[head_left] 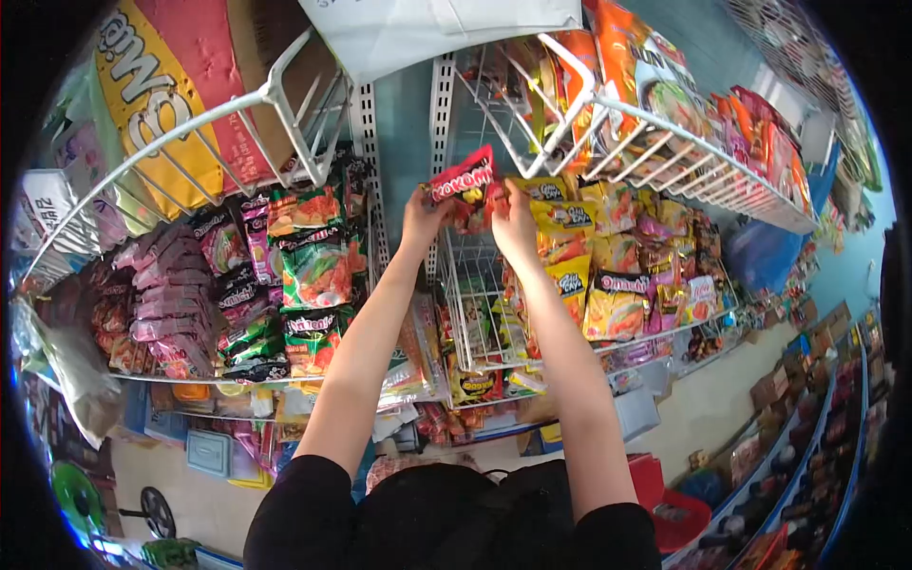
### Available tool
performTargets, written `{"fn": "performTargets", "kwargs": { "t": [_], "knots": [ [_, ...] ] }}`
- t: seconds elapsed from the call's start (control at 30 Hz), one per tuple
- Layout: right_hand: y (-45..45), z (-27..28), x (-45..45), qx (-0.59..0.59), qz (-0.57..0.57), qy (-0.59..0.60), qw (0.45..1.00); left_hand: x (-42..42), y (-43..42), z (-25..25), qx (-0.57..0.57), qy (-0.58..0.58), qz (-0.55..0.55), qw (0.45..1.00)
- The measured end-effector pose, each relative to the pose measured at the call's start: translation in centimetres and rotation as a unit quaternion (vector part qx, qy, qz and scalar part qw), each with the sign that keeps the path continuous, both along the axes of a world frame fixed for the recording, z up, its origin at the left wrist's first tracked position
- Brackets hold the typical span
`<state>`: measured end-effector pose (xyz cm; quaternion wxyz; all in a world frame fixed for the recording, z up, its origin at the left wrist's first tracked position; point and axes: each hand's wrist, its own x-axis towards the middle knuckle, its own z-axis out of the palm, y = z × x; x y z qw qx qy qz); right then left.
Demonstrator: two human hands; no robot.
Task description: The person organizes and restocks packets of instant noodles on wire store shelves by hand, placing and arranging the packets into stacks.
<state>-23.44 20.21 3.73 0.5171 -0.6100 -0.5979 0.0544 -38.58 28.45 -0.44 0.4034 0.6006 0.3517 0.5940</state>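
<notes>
Both hands hold one red Kokomi noodle packet in front of the gap between two wire shelves. My left hand grips its left side, and my right hand has its fingers closed on the right side. Just right of my right hand, yellow packets stand in the right wire basket, with yellow Omachi packets lower down. Green and red noodle packets are stacked on the left shelf, beside piles of pink packets.
White wire racks jut out above on both sides, one with a large yellow and red package. Metal uprights run between them. Below lie a blue-grey box, a red plastic item and a fan.
</notes>
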Motion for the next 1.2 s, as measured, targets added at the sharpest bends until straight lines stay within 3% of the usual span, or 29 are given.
{"fn": "performTargets", "kwargs": {
  "t": [0.1,0.13,0.17,0.2,0.23,0.3,0.43,0.53,0.63,0.67,0.73,0.77,0.8,0.83,0.9,0.97,1.0,1.03,1.07,1.2],
  "knots": [
    [1.0,-1.6,0.3,-0.059,0.030,-0.021,0.998,-0.8,-0.1,1.4,-0.032,0.083,-0.011,0.996],
    [1.9,-3.3,0.5,-0.011,-0.003,-0.061,0.998,-0.6,3.2,-1.7,0.008,0.069,-0.008,0.998],
    [2.4,-3.6,0.6,-0.003,0.027,-0.050,0.998,-0.3,2.8,-0.7,0.010,0.067,-0.006,0.998],
    [4.1,-5.1,0.4,-0.042,-0.023,-0.049,0.998,-0.4,1.4,1.1,0.021,0.145,0.015,0.989],
    [1.9,-1.9,-0.8,-0.156,-0.015,0.022,0.987,-0.5,0.7,1.9,0.030,0.225,0.035,0.973],
    [2.0,-1.2,-2.4,-0.195,-0.045,0.112,0.973,-0.2,0.9,1.7,0.066,0.233,0.051,0.969],
    [2.7,-3.7,-2.6,-0.049,0.005,0.109,0.993,-0.2,1.2,1.4,0.054,0.240,0.069,0.967],
    [2.8,-4.8,-2.7,-0.122,-0.020,0.138,0.983,-0.2,0.5,1.1,0.065,0.345,0.094,0.932],
    [4.3,-7.3,-2.6,-0.071,-0.044,0.114,0.990,0.4,0.8,0.7,0.071,0.399,0.125,0.906],
    [4.1,-7.0,-2.7,-0.121,-0.044,0.178,0.976,0.6,0.7,0.6,0.072,0.401,0.124,0.905],
    [7.5,-12.2,-1.2,-0.094,-0.016,0.220,0.971,1.3,0.5,0.6,0.216,0.459,0.177,0.843],
    [8.8,-14.0,-0.8,-0.067,0.015,0.259,0.963,1.9,0.3,0.8,0.189,0.460,0.144,0.855],
    [8.3,-14.2,-0.9,-0.092,0.051,0.427,0.898,2.5,0.5,0.2,0.215,0.490,0.159,0.830],
    [8.1,-14.2,-1.1,-0.090,0.052,0.428,0.898,3.1,0.4,-0.6,0.240,0.518,0.173,0.803],
    [7.4,-13.8,-1.4,-0.009,0.009,0.311,0.950,3.8,0.0,-1.6,0.253,0.522,0.183,0.794],
    [7.3,-14.1,-1.4,-0.025,-0.025,0.259,0.965,4.6,0.5,-1.8,0.209,0.627,0.179,0.729],
    [7.8,-15.1,-1.0,-0.045,0.032,0.281,0.958,5.0,0.3,-0.9,0.172,0.691,0.159,0.684],
    [8.1,-16.4,-0.9,-0.066,0.090,0.301,0.947,5.2,0.1,-0.5,0.169,0.692,0.158,0.684],
    [8.2,-18.3,-1.5,-0.022,0.015,0.199,0.980,5.4,0.3,-0.4,0.153,0.729,0.151,0.650],
    [4.4,-17.6,-2.4,-0.104,0.009,0.068,0.992,5.9,0.0,-0.8,0.150,0.795,0.173,0.561]
  ]
}}
